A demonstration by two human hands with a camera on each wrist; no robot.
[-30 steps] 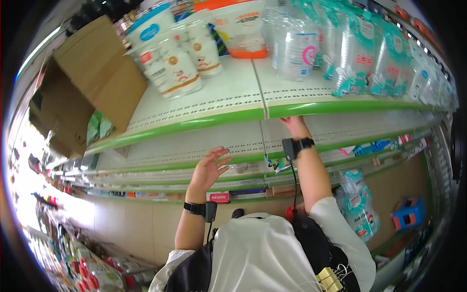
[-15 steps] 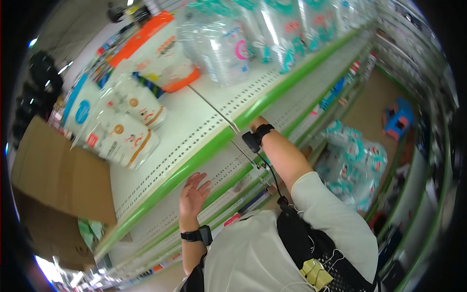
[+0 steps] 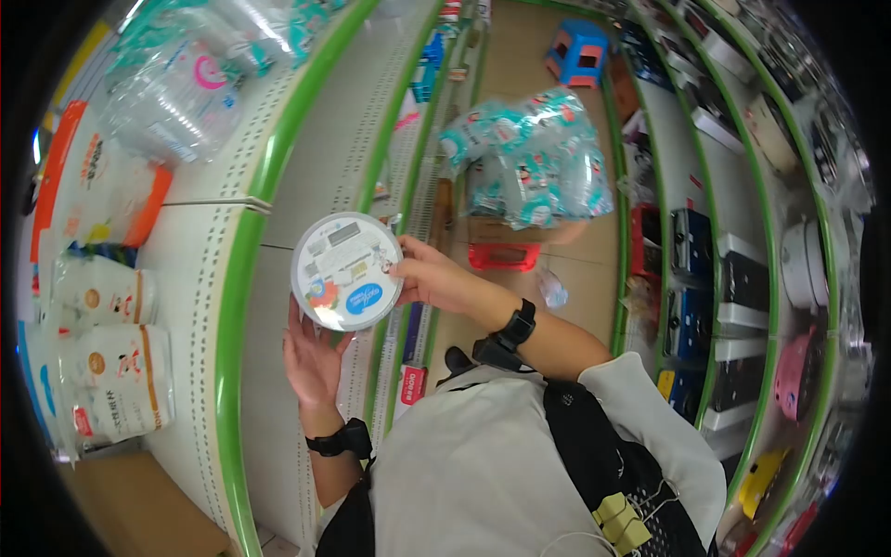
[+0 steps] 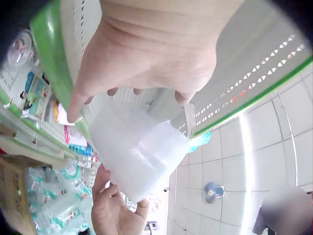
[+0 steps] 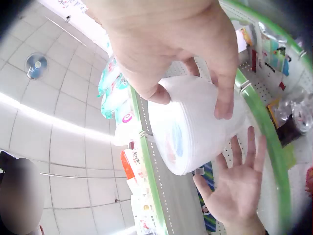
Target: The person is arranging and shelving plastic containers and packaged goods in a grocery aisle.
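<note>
My right hand grips a round white pack of stacked bowls by its side, with the thumb at the rim of the printed, blue-marked face. In the right wrist view, the fingers of that hand curve round the pack's translucent body. My left hand is at the pack's lower edge in the head view. Seen from the right wrist, the left hand has its palm up and its fingers spread beside the pack. The pack is held in front of the shelf with the green edge.
Bagged paper cups, an orange-trimmed bag and wrapped clear cups stand on the upper shelf. A cardboard box is at lower left. Wrapped packs are heaped in the aisle, with a blue stool beyond.
My view has turned right toward the aisle. The right hand, earlier reaching under the upper shelf edge, now holds the bowl pack out in front. The left hand has come close to it.
</note>
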